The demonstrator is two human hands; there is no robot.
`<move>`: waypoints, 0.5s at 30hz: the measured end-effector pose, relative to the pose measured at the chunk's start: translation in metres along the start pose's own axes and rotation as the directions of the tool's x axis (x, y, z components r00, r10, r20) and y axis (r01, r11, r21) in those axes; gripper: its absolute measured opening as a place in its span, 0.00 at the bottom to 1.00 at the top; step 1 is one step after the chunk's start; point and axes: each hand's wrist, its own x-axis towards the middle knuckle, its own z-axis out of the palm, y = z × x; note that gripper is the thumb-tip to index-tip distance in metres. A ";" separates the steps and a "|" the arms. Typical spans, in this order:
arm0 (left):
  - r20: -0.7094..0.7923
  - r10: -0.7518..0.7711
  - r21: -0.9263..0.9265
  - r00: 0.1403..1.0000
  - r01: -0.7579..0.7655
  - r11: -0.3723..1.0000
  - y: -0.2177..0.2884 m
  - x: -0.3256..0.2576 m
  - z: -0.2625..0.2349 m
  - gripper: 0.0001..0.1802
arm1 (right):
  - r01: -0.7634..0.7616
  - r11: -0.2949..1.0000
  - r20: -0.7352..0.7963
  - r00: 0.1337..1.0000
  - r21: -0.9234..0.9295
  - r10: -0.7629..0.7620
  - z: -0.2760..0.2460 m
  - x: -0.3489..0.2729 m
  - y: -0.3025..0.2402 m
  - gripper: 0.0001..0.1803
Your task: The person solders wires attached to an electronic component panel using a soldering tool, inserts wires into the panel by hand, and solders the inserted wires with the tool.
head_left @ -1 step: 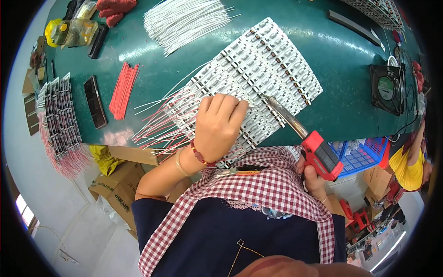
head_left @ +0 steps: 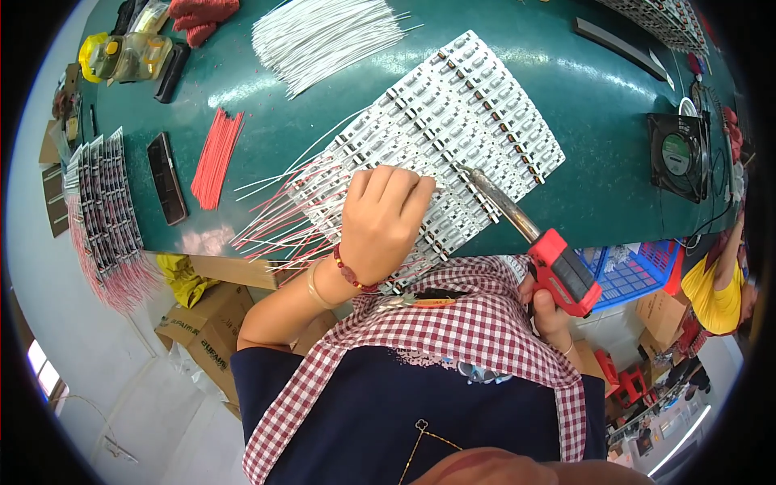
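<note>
The left hand (head_left: pixel 382 226) lies over the middle of the panel of white circuit boards (head_left: pixel 477 105), fingers bent and drawn together; whether their tips pinch anything, I cannot tell. The right hand (head_left: pixel 550 315), apart from it, is wrapped around the red-and-black handle of a soldering iron (head_left: pixel 562 271), whose tip points at the boards just right of the left hand's fingertips.

Counting from left to right: one group of wired boards (head_left: pixel 101 202) well left of the left hand, one dark flat slab (head_left: pixel 166 178), one bundle of red wires (head_left: pixel 217 158), one bundle of white wires (head_left: pixel 331 40) beyond the left hand, and one black fan (head_left: pixel 677 156) well right of both hands. The single wires are too many to count.

The counter (head_left: pixel 226 81) is green and glossy. Cardboard boxes (head_left: pixel 202 331) stand below it, left of the left hand; one blue basket (head_left: pixel 638 279) sits right of the right hand, and a person in yellow (head_left: pixel 715 287) is farther right.
</note>
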 end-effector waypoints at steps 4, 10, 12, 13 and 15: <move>0.012 0.036 -0.071 0.999 -0.036 0.997 0.005 -0.002 -0.002 0.17 | 0.020 1.000 -0.013 1.000 0.002 -0.020 -0.001 -0.001 0.002 0.17; 0.065 0.023 -0.112 0.998 -0.016 0.994 0.006 -0.006 0.004 0.17 | 0.057 0.993 -0.050 0.997 -0.108 -0.063 -0.003 -0.004 0.009 0.17; 0.078 0.015 -0.108 0.997 -0.007 0.994 0.007 -0.006 0.003 0.17 | 0.029 0.972 0.005 1.000 -0.232 -0.029 -0.009 -0.007 0.014 0.16; 0.086 0.007 -0.101 0.996 0.001 0.995 0.008 -0.005 0.004 0.16 | 0.029 0.973 0.003 1.000 -0.231 -0.029 -0.008 -0.006 0.014 0.16; 0.094 0.000 -0.093 0.996 0.009 0.996 0.010 -0.005 0.005 0.16 | 0.038 0.979 -0.021 0.999 -0.202 -0.043 -0.005 -0.004 0.015 0.16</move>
